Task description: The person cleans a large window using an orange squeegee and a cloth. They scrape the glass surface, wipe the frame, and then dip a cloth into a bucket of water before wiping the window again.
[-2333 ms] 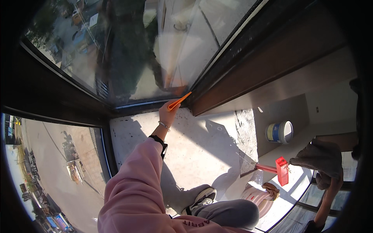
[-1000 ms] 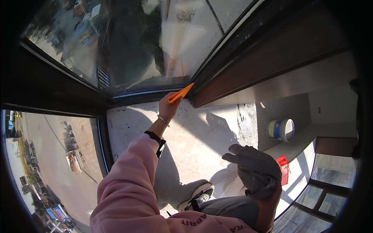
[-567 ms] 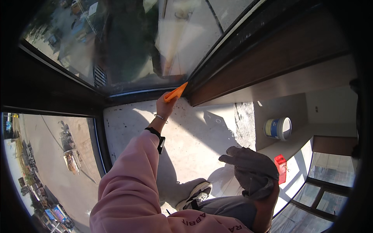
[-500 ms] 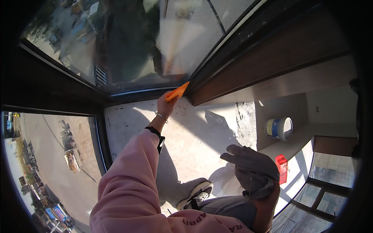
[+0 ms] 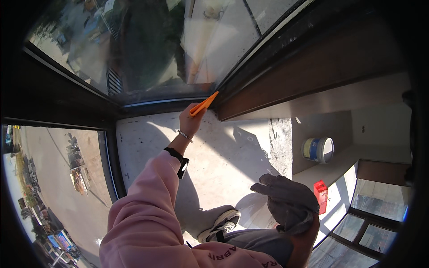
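My left hand (image 5: 189, 121) is closed round a flat orange plastic scraper (image 5: 204, 105). The scraper's pointed tip reaches the lower right corner of the dark window frame (image 5: 165, 102), where the frame meets a dark brown upright panel. A bracelet and a black watch are on this wrist. Lower right, a grey cloth (image 5: 290, 201) is wrapped over my right hand, and the wrist (image 5: 308, 232) shows below it. The cloth hides most of the fingers; its folds bulge toward the left.
A pale sill (image 5: 170, 138) with patches of shadow lies under my left arm. Window glass (image 5: 147, 49) rises ahead, with another pane at left. A white bucket (image 5: 317, 149) with a blue and yellow label and a red box (image 5: 321, 196) stand at right. My shoe (image 5: 221, 224) is below.
The view has shifted slightly. My left hand keeps the scraper at the same frame corner, and my right hand stays in the cloth, hardly moved.
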Demonstrator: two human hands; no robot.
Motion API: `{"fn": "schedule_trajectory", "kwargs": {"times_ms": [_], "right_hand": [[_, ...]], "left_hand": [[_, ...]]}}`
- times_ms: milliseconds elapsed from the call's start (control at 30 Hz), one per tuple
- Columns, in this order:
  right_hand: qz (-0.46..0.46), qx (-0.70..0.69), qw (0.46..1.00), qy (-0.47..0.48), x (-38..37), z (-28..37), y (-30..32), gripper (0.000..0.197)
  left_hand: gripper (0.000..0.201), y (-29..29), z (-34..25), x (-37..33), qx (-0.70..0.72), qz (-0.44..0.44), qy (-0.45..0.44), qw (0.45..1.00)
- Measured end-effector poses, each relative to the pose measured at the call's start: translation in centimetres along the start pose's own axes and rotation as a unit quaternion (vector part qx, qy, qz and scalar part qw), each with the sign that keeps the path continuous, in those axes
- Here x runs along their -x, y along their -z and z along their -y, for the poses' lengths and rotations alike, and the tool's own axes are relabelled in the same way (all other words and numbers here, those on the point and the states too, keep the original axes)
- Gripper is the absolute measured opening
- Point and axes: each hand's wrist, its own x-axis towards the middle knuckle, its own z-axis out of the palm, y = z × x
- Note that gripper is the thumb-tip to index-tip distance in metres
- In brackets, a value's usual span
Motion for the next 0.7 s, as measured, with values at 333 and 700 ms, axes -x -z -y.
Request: {"fn": "schedule_trajectory", "kwargs": {"times_ms": [333, 700], "right_hand": [[0.116, 0.395, 0.883, 0.226, -1.2, -0.9, 1.2, 0.096], [0.107, 0.444, 0.849, 0.267, -0.9, -0.7, -1.3, 0.087]], "left_hand": [[0.018, 0.4, -0.9, 0.1, -0.037, 0.019, 0.062, 0.997], [0.022, 0.4, -0.2, -0.2, -0.006, 0.015, 0.006, 1.000]]}}
